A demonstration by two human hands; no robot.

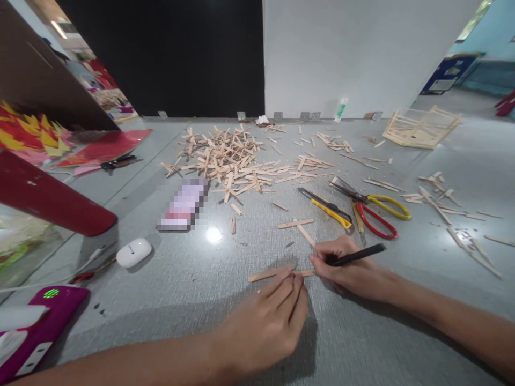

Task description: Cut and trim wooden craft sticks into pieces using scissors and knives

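Note:
My left hand (277, 313) is closed, fingertips pressed down on a flat wooden craft stick (262, 275) lying on the tabletop. A second piece of stick (307, 273) shows between my two hands; whether it joins the first is hidden by my fingers. My right hand (348, 265) grips a black pen (362, 254), its back end pointing right; its tip is hidden behind the fingers. Just above the right hand, a craft stick (295, 223) and a second piece (307, 235) lie in a T shape, the lower end reaching my fingers.
A heap of craft sticks (225, 153) spreads across the back. Beyond my right hand lie a yellow utility knife (328, 209) and red-and-yellow-handled scissors (374, 206). A phone (183, 205) and white mouse (134, 252) are leftward. A stick frame (422, 128) stands far right.

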